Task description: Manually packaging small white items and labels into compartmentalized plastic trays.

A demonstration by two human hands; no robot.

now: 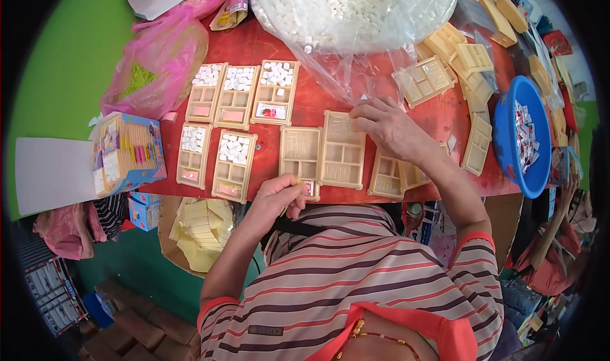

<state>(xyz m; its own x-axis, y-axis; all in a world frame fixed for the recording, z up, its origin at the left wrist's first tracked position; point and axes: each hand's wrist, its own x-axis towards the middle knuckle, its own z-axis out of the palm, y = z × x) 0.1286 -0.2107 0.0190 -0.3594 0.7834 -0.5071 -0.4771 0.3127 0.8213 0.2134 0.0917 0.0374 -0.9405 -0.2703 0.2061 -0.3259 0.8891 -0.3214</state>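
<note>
Striped shirt (362, 259), nearest. Beige tray (341, 152), on table (268, 150), long axis pointed away from shirt; far right corner overlapped by right hand (389, 129), nearer; left hand (274, 199), fingers curled; either grip cannot be told.

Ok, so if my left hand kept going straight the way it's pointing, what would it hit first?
Likely the near end of the beige tray holding a small red card; your left hand's height above it is unclear.
</note>
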